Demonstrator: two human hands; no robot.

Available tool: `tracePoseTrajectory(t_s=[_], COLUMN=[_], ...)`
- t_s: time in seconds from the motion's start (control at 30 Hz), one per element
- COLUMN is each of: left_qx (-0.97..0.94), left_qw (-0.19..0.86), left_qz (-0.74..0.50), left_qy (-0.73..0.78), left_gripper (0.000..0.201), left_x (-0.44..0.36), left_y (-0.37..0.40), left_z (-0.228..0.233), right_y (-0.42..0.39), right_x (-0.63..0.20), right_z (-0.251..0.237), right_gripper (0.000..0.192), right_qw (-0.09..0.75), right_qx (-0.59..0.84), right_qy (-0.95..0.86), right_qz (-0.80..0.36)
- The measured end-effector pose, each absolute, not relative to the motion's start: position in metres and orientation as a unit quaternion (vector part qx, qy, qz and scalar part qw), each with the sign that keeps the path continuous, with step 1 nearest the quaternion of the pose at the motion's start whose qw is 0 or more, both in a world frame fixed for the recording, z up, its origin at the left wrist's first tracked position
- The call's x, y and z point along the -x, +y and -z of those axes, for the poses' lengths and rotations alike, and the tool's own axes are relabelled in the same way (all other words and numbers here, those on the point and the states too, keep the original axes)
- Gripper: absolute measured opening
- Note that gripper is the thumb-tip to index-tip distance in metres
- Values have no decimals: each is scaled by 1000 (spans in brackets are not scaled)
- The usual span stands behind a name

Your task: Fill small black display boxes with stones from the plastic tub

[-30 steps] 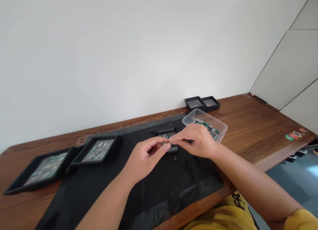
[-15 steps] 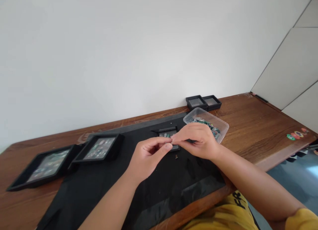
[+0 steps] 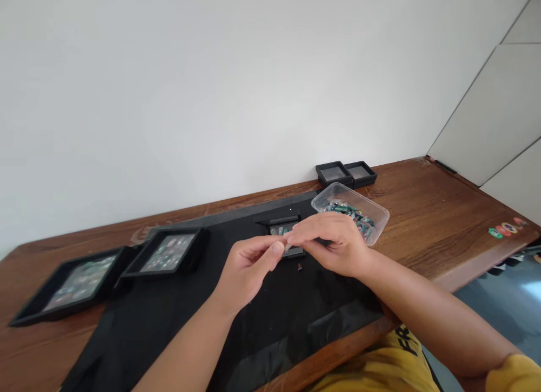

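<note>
My left hand [image 3: 249,268] and my right hand [image 3: 333,242] meet fingertip to fingertip above a small black tray [image 3: 284,228] that lies on the black mat [image 3: 262,318]. Both pinch one tiny pale part [image 3: 284,246] between thumb and fingers; it is too small to make out. The small tray holds a few green pieces and is partly hidden by my fingers. A clear plastic tub [image 3: 353,211] of small green parts stands just behind my right hand.
Two larger black trays [image 3: 169,251] [image 3: 74,285] with green parts sit at the left. Two small black boxes [image 3: 344,174] stand by the wall. A tiny dark speck [image 3: 300,267] lies on the mat. Round stickers [image 3: 502,229] mark the wooden table's right edge.
My hands stay joined over the small tray; the pinch has shifted very slightly left and my left fingers have closed a little more. The view rose slightly.
</note>
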State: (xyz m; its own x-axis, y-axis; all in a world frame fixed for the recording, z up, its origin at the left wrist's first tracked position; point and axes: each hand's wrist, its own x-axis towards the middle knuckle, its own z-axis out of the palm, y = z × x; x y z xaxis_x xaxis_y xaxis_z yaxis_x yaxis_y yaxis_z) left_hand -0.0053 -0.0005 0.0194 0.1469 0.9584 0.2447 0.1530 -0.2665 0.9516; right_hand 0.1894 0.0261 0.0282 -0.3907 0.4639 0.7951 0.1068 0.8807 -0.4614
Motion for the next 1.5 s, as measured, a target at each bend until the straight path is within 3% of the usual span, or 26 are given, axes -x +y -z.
tracePoseTrajectory(t_s=[0.37,0.53,0.93,1.17,1.5], left_qx=[-604,-582,-514,-501,-509], left_qw=[414,422,490,516,488], left_qz=[-528,-519,-527,-521,-520], left_qy=[431,463,467,460,483], left_gripper=[24,16,18,24,29], left_x=[3,-1,-3,-6,-1], left_y=[-2,-1,1,0,2], left_z=[-13,-12,-16,-19,-18], right_y=[24,24,23,23,24], right_x=[-187,-186,-188,-188,-190], right_z=[-27,-26,-24,-22,-24], right_gripper=[16,19,28,15,15], right_qw=[549,547,495,477,457], right_qx=[159,182,228,248,279], right_qy=[-806,-809,-833,-839,-835], right_qz=[-154,-116,-98,-90,-128])
